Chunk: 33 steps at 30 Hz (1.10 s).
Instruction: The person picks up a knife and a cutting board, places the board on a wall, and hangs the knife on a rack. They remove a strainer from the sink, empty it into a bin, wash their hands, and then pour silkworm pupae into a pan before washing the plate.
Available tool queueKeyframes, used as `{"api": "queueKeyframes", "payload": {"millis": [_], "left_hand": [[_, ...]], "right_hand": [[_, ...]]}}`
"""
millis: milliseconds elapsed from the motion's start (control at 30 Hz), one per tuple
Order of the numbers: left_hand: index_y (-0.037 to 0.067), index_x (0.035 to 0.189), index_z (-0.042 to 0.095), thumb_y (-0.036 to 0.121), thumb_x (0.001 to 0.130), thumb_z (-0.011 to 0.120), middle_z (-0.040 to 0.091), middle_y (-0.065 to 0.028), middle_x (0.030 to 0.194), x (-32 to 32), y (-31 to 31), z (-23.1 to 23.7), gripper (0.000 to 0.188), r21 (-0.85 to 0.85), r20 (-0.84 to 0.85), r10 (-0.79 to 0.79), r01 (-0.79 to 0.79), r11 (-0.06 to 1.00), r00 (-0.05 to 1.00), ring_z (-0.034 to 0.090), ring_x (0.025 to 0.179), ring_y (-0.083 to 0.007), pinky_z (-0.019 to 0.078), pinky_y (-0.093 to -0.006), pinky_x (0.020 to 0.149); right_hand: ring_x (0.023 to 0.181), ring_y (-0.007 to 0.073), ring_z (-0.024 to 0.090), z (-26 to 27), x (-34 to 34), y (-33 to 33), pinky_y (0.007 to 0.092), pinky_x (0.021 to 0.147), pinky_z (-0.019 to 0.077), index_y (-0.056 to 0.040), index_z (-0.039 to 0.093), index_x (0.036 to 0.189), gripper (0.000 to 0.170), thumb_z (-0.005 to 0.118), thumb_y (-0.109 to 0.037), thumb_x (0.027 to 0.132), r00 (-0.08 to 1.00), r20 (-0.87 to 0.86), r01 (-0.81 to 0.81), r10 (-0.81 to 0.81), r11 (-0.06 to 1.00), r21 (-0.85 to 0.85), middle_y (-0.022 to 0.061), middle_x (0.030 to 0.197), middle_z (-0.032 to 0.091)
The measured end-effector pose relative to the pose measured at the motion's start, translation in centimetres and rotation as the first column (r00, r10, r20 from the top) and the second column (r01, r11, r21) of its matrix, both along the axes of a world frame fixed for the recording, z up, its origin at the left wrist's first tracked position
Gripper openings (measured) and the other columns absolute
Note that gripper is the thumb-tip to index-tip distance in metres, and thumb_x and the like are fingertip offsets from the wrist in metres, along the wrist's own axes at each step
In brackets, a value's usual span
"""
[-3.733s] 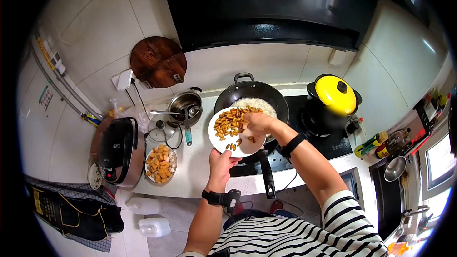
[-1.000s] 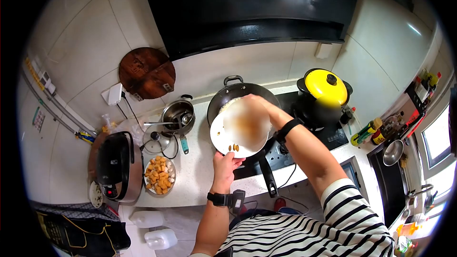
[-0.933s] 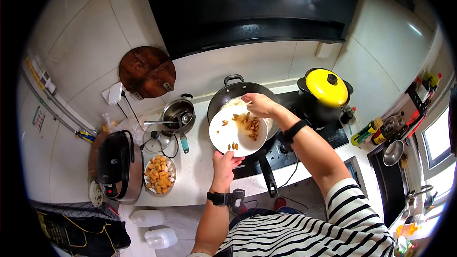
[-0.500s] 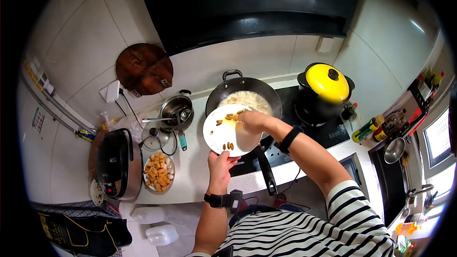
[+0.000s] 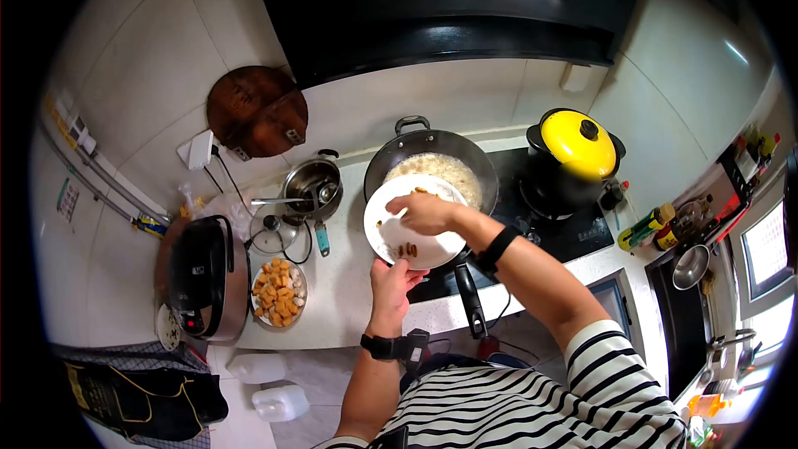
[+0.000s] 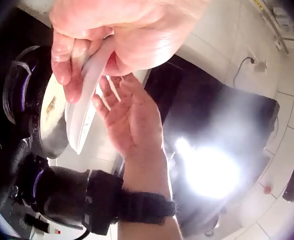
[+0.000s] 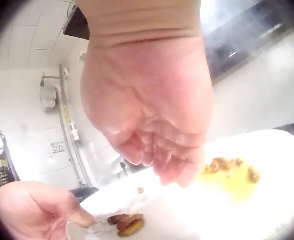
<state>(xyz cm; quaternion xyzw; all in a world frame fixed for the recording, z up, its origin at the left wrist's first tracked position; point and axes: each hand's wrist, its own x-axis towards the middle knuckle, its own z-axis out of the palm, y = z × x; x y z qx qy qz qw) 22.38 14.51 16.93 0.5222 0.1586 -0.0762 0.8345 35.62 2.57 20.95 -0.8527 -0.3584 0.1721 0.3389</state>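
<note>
My left hand grips the near rim of a white plate, thumb on top and fingers beneath. The plate is held above the near side of a black wok full of foaming pale oil. Several brown, oval silkworm pupae lie near my left thumb, and a few more sit by the far rim in yellowish liquid. Over the plate hovers my right hand, palm down with loosely bent fingers. Nothing shows in its palm in the left wrist view.
A black pot with a yellow lid stands on the cooktop's right. Left on the counter are a plate of orange cubes, a rice cooker and a small steel pot. The wok handle sticks out over the counter edge.
Most of the pupae have left the plate since the earliest frame, and oil foam has spread in the wok. Lately my right hand has drawn back leftward from the far rim across the plate.
</note>
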Motion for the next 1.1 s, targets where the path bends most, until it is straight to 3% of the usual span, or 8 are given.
{"api": "queueKeyframes", "payload": {"millis": [200,400,533,667,700,767,867,1100], "left_hand": [[0.003,0.120,0.046,0.004,0.084,0.044,0.064,-0.0109,0.100,-1.0,-0.2,-0.2,0.036,-0.032,0.032,0.024,-0.023,0.999,0.999,0.066,0.078,-0.0219,0.0522,-0.0315,0.066],[0.002,0.119,0.046,0.006,0.083,0.045,0.064,-0.0119,0.098,-1.0,0.2,-0.5,0.037,-0.029,0.004,0.031,-0.031,0.999,1.000,0.066,0.075,-0.0220,0.0531,-0.0324,0.067],[0.002,0.119,0.046,0.005,0.083,0.045,0.064,-0.0121,0.097,-0.5,0.4,-0.1,0.037,-0.005,0.003,0.034,-0.034,0.999,0.999,0.066,0.073,-0.0218,0.0532,-0.0325,0.066],[0.001,0.119,0.046,0.005,0.083,0.044,0.064,-0.0122,0.097,-0.4,0.6,-0.4,0.037,0.009,-0.009,0.045,-0.044,0.999,0.999,0.066,0.073,-0.0224,0.0531,-0.0323,0.065],[0.001,0.119,0.046,0.005,0.083,0.044,0.064,-0.0123,0.097,-0.4,0.6,-0.6,0.036,0.009,-0.010,0.040,-0.040,0.999,0.999,0.066,0.073,-0.0225,0.0532,-0.0323,0.065],[0.001,0.119,0.046,0.004,0.083,0.044,0.064,-0.0124,0.098,-0.3,0.6,-0.5,0.036,0.011,-0.007,0.034,-0.034,0.999,0.999,0.067,0.073,-0.0228,0.0532,-0.0323,0.065],[0.001,0.120,0.046,0.004,0.083,0.045,0.064,-0.0127,0.099,-0.6,0.5,-0.6,0.038,-0.008,0.000,0.033,-0.033,0.999,0.999,0.066,0.072,-0.0229,0.0533,-0.0324,0.065],[0.002,0.122,0.046,0.005,0.083,0.045,0.064,-0.0125,0.099,-0.8,0.7,-0.8,0.039,-0.013,0.005,0.054,-0.053,0.998,0.999,0.066,0.073,-0.0223,0.0525,-0.0317,0.064]], "right_hand": [[0.103,0.0348,0.057,-2.4,2.6,1.5,0.0380,0.089,0.0436,-0.0051,0.058,0.111,0.034,0.050,-0.010,0.079,0.998,0.046,0.049,-0.040,0.977,-0.208,0.0177,0.110,0.061],[0.113,0.0329,0.054,0.1,4.5,-2.4,0.0375,0.096,0.0420,-0.0055,0.057,0.118,0.041,0.053,-0.008,0.077,0.931,0.116,0.363,-0.346,0.912,-0.192,0.0191,0.117,0.059],[0.109,0.0306,0.057,1.1,4.5,-4.5,0.0348,0.092,0.0458,-0.0033,0.057,0.117,0.039,0.052,-0.011,0.080,0.924,0.038,0.375,-0.380,0.922,0.094,0.0166,0.116,0.061],[0.104,0.0321,0.059,3.5,0.1,-3.7,0.0348,0.088,0.0460,-0.0031,0.061,0.111,0.033,0.050,-0.012,0.081,0.918,-0.246,0.304,-0.310,0.951,-0.064,0.0168,0.108,0.064],[0.102,0.0271,0.060,0.9,0.4,-3.4,0.0319,0.090,0.0449,-0.0018,0.057,0.118,0.039,0.050,-0.010,0.080,0.979,-0.027,0.200,-0.203,0.975,-0.093,0.0159,0.109,0.064],[0.104,0.0302,0.059,-0.7,-0.2,-2.6,0.0350,0.092,0.0440,-0.0033,0.057,0.118,0.039,0.049,-0.011,0.081,0.986,-0.058,0.142,-0.158,0.966,-0.217,0.0179,0.110,0.062],[0.111,0.0330,0.055,-0.3,0.4,-1.8,0.0378,0.094,0.0430,-0.0069,0.058,0.119,0.041,0.049,-0.009,0.079,0.953,0.054,0.299,-0.299,0.889,-0.346,0.0197,0.117,0.059],[0.113,0.0323,0.054,0.4,3.4,-4.8,0.0343,0.097,0.0419,-0.0024,0.055,0.121,0.043,0.048,-0.007,0.079,0.906,-0.062,0.424,-0.420,0.899,0.109,0.0202,0.120,0.057]]}}
